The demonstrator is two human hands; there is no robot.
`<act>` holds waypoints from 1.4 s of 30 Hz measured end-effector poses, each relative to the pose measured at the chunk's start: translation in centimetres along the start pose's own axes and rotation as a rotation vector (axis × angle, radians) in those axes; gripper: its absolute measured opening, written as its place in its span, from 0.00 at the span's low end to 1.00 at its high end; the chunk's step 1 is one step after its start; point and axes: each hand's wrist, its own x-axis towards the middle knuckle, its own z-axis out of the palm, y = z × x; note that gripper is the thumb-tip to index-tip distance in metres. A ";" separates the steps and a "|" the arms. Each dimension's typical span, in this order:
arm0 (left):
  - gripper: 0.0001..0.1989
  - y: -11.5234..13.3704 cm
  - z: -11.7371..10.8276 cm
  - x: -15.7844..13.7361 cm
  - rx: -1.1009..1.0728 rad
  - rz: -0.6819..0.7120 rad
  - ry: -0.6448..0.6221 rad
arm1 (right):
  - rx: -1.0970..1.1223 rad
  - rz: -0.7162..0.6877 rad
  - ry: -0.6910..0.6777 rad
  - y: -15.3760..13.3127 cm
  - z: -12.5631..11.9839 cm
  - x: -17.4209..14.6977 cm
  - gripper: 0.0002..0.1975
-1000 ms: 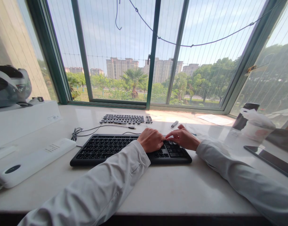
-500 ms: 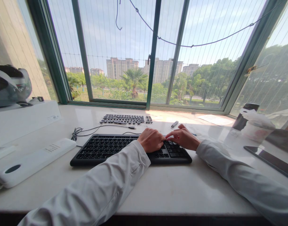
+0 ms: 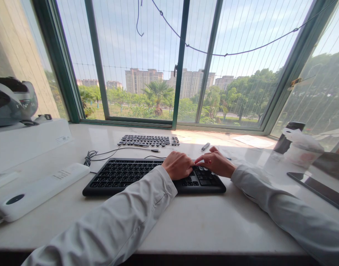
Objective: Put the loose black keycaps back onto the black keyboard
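- The white, glossy desk (image 3: 213,221) has its far edge against a green-framed window (image 3: 178,81), with trees (image 3: 247,90) and buildings (image 3: 141,80) beyond and a dark cord (image 3: 258,47) sagging across the top.
- Toward the far left corner, a helmet (image 3: 13,101) sits on a white box (image 3: 33,138); a white power strip (image 3: 51,184) slants along the left side.
- Toward the far right corner are a sheet of paper (image 3: 253,140), a dark cylinder (image 3: 282,143) and a bagged container (image 3: 304,151); a dark flat device (image 3: 319,188) lies by the right edge.
- Compared with 0.5 s and 1 s ago, both hands and everything on the desk keep their places; I see no clear shift.
- The black keyboard (image 3: 119,173) lies mid-desk, its long side roughly parallel to the near edge, showing rows of square key positions with lighter rims.
- Loose keycaps (image 3: 146,140) lie in rows between it and the far edge, with 1 small block set apart at their right.
- The left hand (image 3: 177,165) curls over the keyboard, its fingertips meeting the right hand's (image 3: 215,163) thumb and index finger; whether either pinches anything, I cannot tell.
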 end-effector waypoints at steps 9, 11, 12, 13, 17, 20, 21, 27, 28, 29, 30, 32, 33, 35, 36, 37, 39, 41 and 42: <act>0.14 -0.1 0.1 0.0 -0.002 0.004 0.008 | 0.061 0.147 -0.014 1.2 1.1 -0.2 0.21; 0.13 -0.1 0.1 0.0 -0.005 0.009 0.007 | 0.072 0.160 -0.019 1.2 1.1 -0.1 0.20; 0.13 -0.1 0.1 0.0 -0.006 0.010 0.006 | 0.077 0.164 -0.023 1.2 1.1 -0.1 0.20; 0.13 -0.1 0.1 0.0 -0.007 0.009 0.005 | 0.082 0.168 -0.029 1.1 1.0 -0.1 0.20; 0.13 -0.1 0.0 0.0 -0.006 -0.001 0.003 | 0.112 0.179 -0.039 0.9 1.0 -0.1 0.22; 0.13 0.0 0.0 0.0 -0.001 -0.001 0.007 | 0.116 0.187 -0.038 0.8 1.0 -0.1 0.22; 0.13 0.0 0.0 0.0 -0.002 0.000 0.006 | 0.110 0.188 -0.033 0.8 1.0 -0.2 0.22; 0.13 0.0 0.0 0.0 -0.015 0.003 -0.005 | 0.053 0.130 -0.016 0.9 0.9 -0.2 0.21; 0.13 -0.1 0.0 0.0 -0.017 0.004 0.000 | 0.050 0.129 -0.016 0.8 0.8 -0.2 0.21; 0.13 -0.1 0.1 0.0 -0.018 0.007 0.003 | 0.049 0.133 -0.013 0.8 0.8 -0.2 0.21; 0.13 -0.1 0.1 0.0 -0.020 0.011 0.007 | 0.048 0.138 -0.010 0.7 0.8 -0.1 0.20; 0.13 -0.2 0.2 0.0 -0.022 0.014 0.010 | 0.043 0.130 -0.010 0.6 0.6 -0.1 0.19; 0.13 -0.2 0.2 0.0 -0.025 0.012 0.008 | 0.038 0.113 -0.012 0.5 0.5 -0.1 0.19; 0.14 -0.1 0.1 0.0 -0.036 -0.004 0.004 | 0.013 0.047 -0.032 0.4 0.1 -0.2 0.18; 0.14 -0.1 0.1 0.0 -0.043 -0.017 0.001 | -0.007 0.004 -0.053 0.4 -0.1 -0.3 0.18; 0.14 0.0 0.0 0.0 -0.050 -0.030 -0.001 | -0.029 -0.041 -0.079 0.3 -0.4 -0.3 0.18; 0.14 0.1 -0.1 0.1 -0.059 -0.048 -0.003 | -0.071 -0.125 -0.130 0.1 -0.9 -0.5 0.20; 0.14 0.3 -0.1 0.2 -0.064 -0.049 -0.003 | -0.099 -0.187 -0.159 -0.2 -1.4 -0.5 0.23; 0.14 0.3 -0.1 0.3 -0.067 -0.048 -0.002 | -0.110 -0.209 -0.169 -0.4 -1.6 -0.5 0.24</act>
